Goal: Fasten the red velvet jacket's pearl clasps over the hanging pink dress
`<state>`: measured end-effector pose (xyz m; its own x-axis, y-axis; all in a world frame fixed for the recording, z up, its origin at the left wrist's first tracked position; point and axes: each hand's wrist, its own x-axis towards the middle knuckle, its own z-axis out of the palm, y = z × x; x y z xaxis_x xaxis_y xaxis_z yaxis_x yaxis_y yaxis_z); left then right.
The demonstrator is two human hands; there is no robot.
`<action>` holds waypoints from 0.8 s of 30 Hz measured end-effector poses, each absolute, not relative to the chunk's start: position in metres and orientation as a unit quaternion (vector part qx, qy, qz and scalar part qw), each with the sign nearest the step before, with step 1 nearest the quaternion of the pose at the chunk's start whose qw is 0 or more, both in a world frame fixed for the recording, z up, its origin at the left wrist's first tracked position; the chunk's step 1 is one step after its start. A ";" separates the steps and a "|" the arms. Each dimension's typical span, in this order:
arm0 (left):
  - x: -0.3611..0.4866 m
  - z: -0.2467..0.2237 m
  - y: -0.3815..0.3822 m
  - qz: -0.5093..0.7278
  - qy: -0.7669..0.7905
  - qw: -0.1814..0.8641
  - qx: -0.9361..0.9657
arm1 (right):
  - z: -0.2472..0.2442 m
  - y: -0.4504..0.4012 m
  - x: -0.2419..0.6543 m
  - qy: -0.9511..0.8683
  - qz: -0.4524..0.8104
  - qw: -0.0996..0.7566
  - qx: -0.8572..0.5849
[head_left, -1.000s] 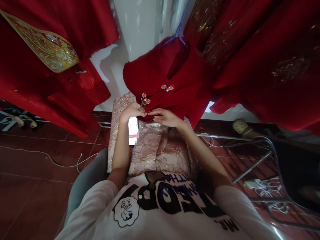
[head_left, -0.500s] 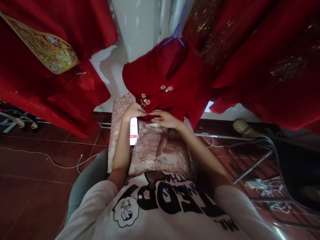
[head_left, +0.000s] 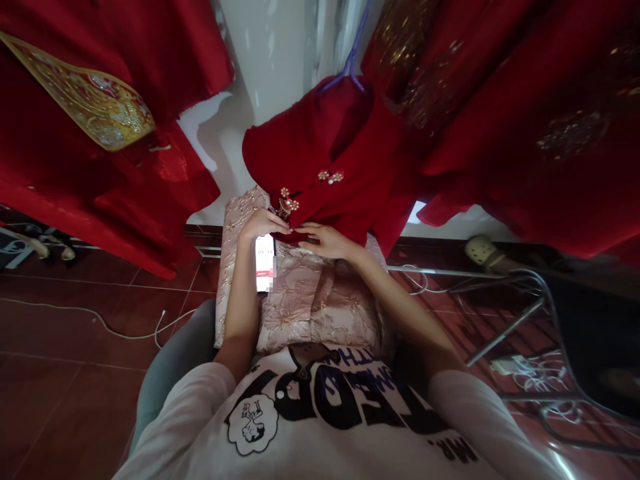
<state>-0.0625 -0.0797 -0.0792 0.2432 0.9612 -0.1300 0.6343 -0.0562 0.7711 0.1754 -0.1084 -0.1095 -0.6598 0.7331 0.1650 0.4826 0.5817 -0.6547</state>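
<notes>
A red garment hangs from a purple hanger, its lower part lying over a pink brocade cloth. Two beaded flower ornaments sit on it, one near my left hand, the other higher up. My left hand pinches at the garment's lower edge, its fingers pressed together; what lies between the fingertips is too small to name. My right hand rests on the same edge from the right, fingers bent and close to the left fingertips. A lit phone lies beside my left forearm.
Red garments with gold decoration hang at the left and right. A metal-framed chair stands at the right, with white cables under it. A pale clog and a cable are on the tiled floor.
My left hand has shifted slightly left and down, and more of the phone shows. The fingers of my right hand have moved a little and look more bent. The garment has barely moved.
</notes>
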 end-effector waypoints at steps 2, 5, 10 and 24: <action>-0.062 -0.081 -0.078 0.234 0.568 0.377 0.694 | -0.111 -0.107 0.176 -0.868 0.287 0.213 -0.346; -0.059 -0.083 -0.077 0.255 0.554 0.386 0.692 | -0.114 -0.104 0.177 -0.869 0.282 0.220 -0.342; -0.056 -0.082 -0.076 0.247 0.549 0.422 0.678 | -0.111 -0.102 0.179 -0.841 0.323 0.239 -0.363; -0.047 -0.076 -0.083 0.125 0.540 0.259 0.791 | -0.062 -0.111 0.202 -0.823 0.325 0.237 -0.400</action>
